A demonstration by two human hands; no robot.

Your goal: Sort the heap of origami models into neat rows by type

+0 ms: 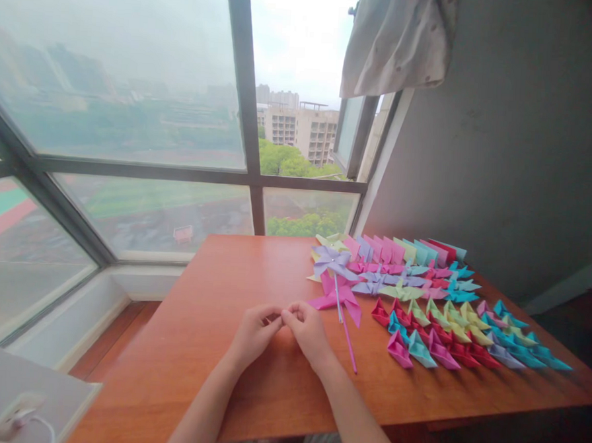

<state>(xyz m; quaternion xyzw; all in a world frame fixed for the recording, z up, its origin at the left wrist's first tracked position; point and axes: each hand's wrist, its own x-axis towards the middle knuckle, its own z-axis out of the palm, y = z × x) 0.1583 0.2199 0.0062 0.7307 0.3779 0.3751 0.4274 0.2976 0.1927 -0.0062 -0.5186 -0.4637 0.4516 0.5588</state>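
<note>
My left hand (255, 332) and my right hand (310, 331) meet at the fingertips above the wooden table (169, 360). Thumbs and index fingers are pressed together on both; whatever they pinch, if anything, is hidden or too small to make out. Just right of my right hand lies a magenta paper pinwheel (340, 300) on a pink stick (349, 350). A lilac paper pinwheel (330, 259) with a pale stick (338, 296) overlaps it from behind. Pale yellow pinwheel blades (319, 254) show partly beneath these.
Rows of coloured folded paper boats (463, 329) cover the table's right side. Behind them are rows of other folded paper shapes (407, 280) and upright folded papers (398, 250). Windows (148, 108), a curtain (397, 42), a grey wall (519, 127) and a plugged-in cable (42, 422) surround the table.
</note>
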